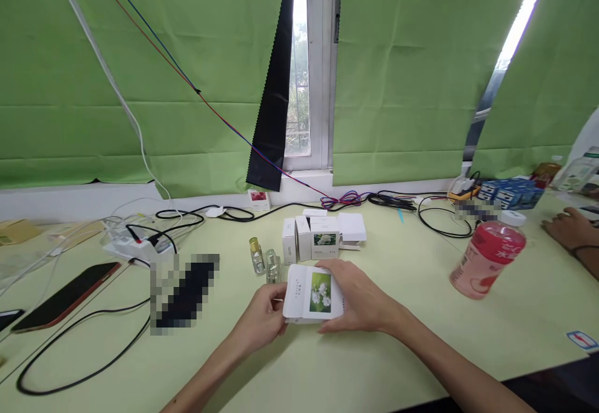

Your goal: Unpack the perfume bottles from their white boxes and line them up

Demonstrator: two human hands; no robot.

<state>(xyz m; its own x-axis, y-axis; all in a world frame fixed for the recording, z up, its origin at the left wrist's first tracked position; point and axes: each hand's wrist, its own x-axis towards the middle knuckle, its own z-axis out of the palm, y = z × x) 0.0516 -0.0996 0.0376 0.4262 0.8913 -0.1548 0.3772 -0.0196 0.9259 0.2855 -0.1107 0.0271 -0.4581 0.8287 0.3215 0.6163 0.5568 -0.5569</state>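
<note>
A white box with a picture of white flowers on green [321,292] is held between both hands near the middle of the table. My right hand [360,297] wraps round its right end, fingers over the top edge and thumb below. At its left end, my left hand [264,314] has its fingers closed against the flap. Just behind stand two small glass bottles, one with a gold cap [256,257] and one with a pale cap [272,266]. Several small white boxes [325,241] stand grouped beyond the held box, one with an open flap.
A pink drink bottle [487,257] stands at the right, with another person's hand [571,233] beyond it. A phone [68,296], power strip [140,246] and black cables lie at the left. More cables [388,202] run along the back.
</note>
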